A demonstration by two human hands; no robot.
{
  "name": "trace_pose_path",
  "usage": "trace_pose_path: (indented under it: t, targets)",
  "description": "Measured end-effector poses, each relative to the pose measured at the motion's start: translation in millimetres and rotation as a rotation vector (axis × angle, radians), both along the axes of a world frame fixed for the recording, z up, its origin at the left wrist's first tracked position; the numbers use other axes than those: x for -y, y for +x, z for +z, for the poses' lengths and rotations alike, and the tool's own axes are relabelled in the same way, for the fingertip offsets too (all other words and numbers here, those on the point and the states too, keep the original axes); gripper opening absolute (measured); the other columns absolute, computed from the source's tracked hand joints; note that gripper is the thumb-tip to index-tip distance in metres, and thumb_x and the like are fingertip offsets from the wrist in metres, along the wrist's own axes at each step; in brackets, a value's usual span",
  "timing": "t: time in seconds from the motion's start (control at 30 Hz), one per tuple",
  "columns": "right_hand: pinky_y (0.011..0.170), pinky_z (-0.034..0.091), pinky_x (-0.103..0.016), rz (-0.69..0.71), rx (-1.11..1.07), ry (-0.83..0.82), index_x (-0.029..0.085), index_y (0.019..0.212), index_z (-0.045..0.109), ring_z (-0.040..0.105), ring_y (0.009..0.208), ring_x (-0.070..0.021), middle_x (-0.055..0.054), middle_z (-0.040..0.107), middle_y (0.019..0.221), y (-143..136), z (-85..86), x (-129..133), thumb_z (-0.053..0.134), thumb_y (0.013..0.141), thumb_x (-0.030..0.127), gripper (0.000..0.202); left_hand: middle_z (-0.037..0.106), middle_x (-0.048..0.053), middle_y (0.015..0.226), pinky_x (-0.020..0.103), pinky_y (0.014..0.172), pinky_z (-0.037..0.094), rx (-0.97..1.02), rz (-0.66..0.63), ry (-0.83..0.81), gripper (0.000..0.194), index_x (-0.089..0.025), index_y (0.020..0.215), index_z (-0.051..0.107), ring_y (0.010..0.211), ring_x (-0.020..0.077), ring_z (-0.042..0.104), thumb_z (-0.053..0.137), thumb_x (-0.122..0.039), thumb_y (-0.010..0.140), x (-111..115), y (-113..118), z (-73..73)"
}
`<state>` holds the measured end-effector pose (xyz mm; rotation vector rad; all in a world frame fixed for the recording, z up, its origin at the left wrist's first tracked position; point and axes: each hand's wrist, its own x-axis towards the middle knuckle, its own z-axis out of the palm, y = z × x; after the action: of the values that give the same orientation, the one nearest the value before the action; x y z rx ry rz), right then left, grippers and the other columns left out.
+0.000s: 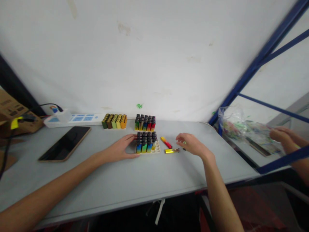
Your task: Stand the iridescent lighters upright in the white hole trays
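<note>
My left hand spans the left side of a white lighter tray, its thumb at the front corner and its fingertips by the back. Upright lighters with black tops and blue, green and yellow bodies fill most of the tray; slots on its right side are bare. My right hand is right of the tray, fingers loosely curved and apart. A partly hidden lighter, green and black, shows beneath it. Left of that hand lie a red-yellow lighter and a gold lighter.
Behind stand a block of multicoloured lighters and one of green-to-orange lighters. A phone, power strip and cardboard box are leftward. Beyond the blue frame, another person's hands are near plastic bags.
</note>
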<state>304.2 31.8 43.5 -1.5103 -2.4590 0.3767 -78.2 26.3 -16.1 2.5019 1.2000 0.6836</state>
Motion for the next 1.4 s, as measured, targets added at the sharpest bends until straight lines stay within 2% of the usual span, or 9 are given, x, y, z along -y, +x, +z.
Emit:
trace_pose_path:
  t: [0.13,0.3,0.47,0.77,0.9,1.03,1.1,1.27,1.4]
  targets:
    - [0.094,0.05,-0.035,-0.155,0.067,0.161,0.016,0.111,0.07,0.068,0.103,-0.0245,-0.013,0.072,0.11,41.2,-3.4,-9.3,0.057,0.098,0.023,0.019,0.061,0.016,0.143,0.051,0.117,0.044,-0.029,0.003,-0.016,0.074,-0.015,0.136,0.058,0.129,0.0376,0.06,0.072,-0.064,0.082,0.1,0.3,2.8]
    - [0.106,0.047,-0.04,-0.351,0.168,0.128,0.013,0.128,0.066,0.063,0.123,-0.0294,-0.019,0.069,0.125,75.9,-24.8,-25.3,0.059,0.099,0.032,0.035,0.062,0.014,0.143,0.05,0.116,0.045,-0.03,-0.003,-0.021,0.075,-0.016,0.137,0.057,0.13,0.0381,0.06,0.074,-0.063,0.081,0.7,0.8,6.5]
    - [0.115,0.041,-0.04,-0.359,0.144,0.089,0.01,0.14,0.059,0.057,0.135,-0.0311,-0.022,0.06,0.144,71.0,-40.2,-34.7,0.058,0.099,0.033,0.047,0.062,0.013,0.144,0.049,0.116,0.046,-0.058,0.004,-0.026,0.072,-0.016,0.138,0.056,0.127,0.0369,0.062,0.072,-0.061,0.084,3.8,0.8,10.7]
    - [0.115,0.042,-0.042,-0.334,0.032,0.011,0.011,0.146,0.053,0.058,0.134,-0.0309,-0.019,0.062,0.143,65.8,-40.6,-35.4,0.06,0.097,0.044,0.06,0.062,0.019,0.143,0.051,0.116,0.045,-0.017,-0.003,-0.023,0.074,-0.013,0.138,0.058,0.128,0.0359,0.062,0.076,-0.056,0.081,-0.1,0.5,4.2]
    - [0.117,0.04,-0.046,-0.38,0.044,-0.042,0.013,0.155,0.044,0.05,0.141,-0.0361,-0.022,0.053,0.151,67.7,-36.7,-26.4,0.077,0.08,0.057,0.093,0.06,0.02,0.144,0.05,0.117,0.044,-0.023,0.003,-0.02,0.075,-0.012,0.138,0.058,0.13,0.0366,0.06,0.075,-0.058,0.081,-0.3,-0.5,2.2]
    - [0.115,0.041,-0.047,-0.412,0.09,-0.116,0.015,0.161,0.033,0.049,0.141,-0.0385,-0.024,0.049,0.151,65.7,-33.6,-17.7,0.088,0.065,0.055,0.117,0.059,0.019,0.146,0.049,0.118,0.043,-0.034,-0.006,-0.011,0.076,-0.014,0.139,0.056,0.131,0.0369,0.059,0.075,-0.059,0.081,-0.7,-1.7,0.8]
    - [0.113,0.042,-0.045,-0.373,0.078,-0.118,0.016,0.158,0.039,0.052,0.137,-0.0367,-0.022,0.053,0.148,63.3,-34.0,-18.1,0.089,0.064,0.049,0.111,0.059,0.017,0.146,0.047,0.118,0.043,-0.04,-0.01,-0.006,0.076,-0.016,0.14,0.055,0.131,0.0364,0.059,0.074,-0.059,0.082,-0.5,-1.8,0.7]
    - [0.107,0.048,-0.041,-0.24,0.009,-0.033,0.02,0.137,0.062,0.064,0.119,-0.0301,-0.013,0.068,0.129,58.8,-29.9,-21.5,0.089,0.066,0.03,0.077,0.06,0.016,0.145,0.049,0.117,0.044,-0.027,-0.005,-0.003,0.076,-0.016,0.14,0.055,0.131,0.0366,0.059,0.074,-0.061,0.082,0.5,-1.0,1.7]
    - [0.094,0.056,-0.04,-0.224,-0.046,-0.012,0.018,0.114,0.074,0.071,0.096,-0.0265,-0.013,0.071,0.112,51.0,-9.3,-10.2,0.083,0.077,0.041,0.045,0.06,0.016,0.145,0.051,0.117,0.044,-0.008,-0.011,-0.003,0.079,-0.018,0.141,0.055,0.131,0.0369,0.059,0.077,-0.062,0.079,-0.9,-1.0,-0.4]
